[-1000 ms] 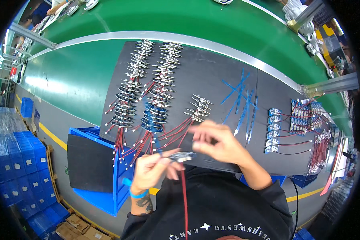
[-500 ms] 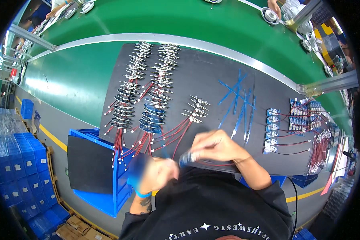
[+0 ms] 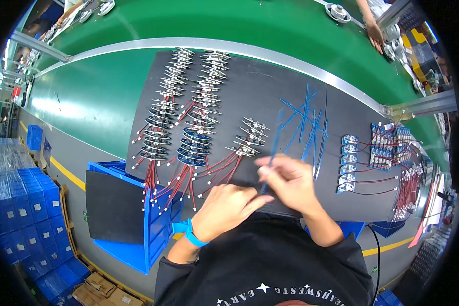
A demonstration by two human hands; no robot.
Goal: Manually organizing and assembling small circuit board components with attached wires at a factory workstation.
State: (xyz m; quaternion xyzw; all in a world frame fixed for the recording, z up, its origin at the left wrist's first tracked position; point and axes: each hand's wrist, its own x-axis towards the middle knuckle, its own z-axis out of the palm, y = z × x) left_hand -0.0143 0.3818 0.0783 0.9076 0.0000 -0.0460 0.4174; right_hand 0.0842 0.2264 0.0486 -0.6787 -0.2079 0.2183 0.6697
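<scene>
Between the thumb and fingers of my right hand is a thin blue strip, smeared by motion, pointing away from me. Beside it, my left hand has curled fingers and a thumb reaching toward the strip's lower end; what it holds, if anything, is hidden. Just beyond the hands lies a short stack of small circuit boards with red wires. More blue strips lie crossed on the black mat.
Two long rows of overlapping boards lie on the left, wires toward me. Blue-and-white wired boards and a wire bundle are at the right. A blue crate stands by my left arm. Another person's hand is at upper right.
The small wired board seen in my right hand no longer shows; that hand now holds a blue strip. My left hand has moved right, closer to it. The other person's hand has shifted.
</scene>
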